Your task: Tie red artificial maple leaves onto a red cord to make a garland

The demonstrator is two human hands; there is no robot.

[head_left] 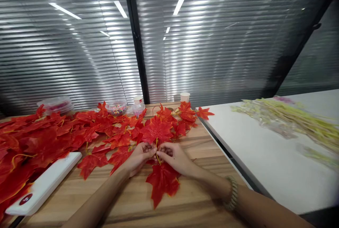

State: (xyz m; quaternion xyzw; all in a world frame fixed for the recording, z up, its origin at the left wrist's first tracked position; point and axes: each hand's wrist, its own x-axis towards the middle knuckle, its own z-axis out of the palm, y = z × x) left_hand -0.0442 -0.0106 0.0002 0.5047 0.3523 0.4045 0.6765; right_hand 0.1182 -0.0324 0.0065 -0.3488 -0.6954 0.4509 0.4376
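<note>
**A thin stem [159,161] in a two-hand pinch**

The red leaf [162,183] is over the tabletop [137,208], just below the middle of the frame. The left hand [145,154] and the right hand [169,155] meet at its thin stem. Both hands are almost closed, with thumbs and fingers pinched on that yellow stem. The fingers hide part of it, so I cannot tell if it joins the big leaf [156,130] just above them.

The red leaf looks very light, thin and bendy, like cloth or soft plastic. It is a bit shiny, so it may slip. The thin stem looks a little stiffer. A hard tug could pull the leaf off or crease its points. The best spot to hold seems to be the stem, close to where it meets the leaf, with a thumb and one finger.

The leaf's long way runs nearly up and down in the frame. Its stem end is at the top, and its longest tip points to the bottom edge, leaning a little left.
</note>
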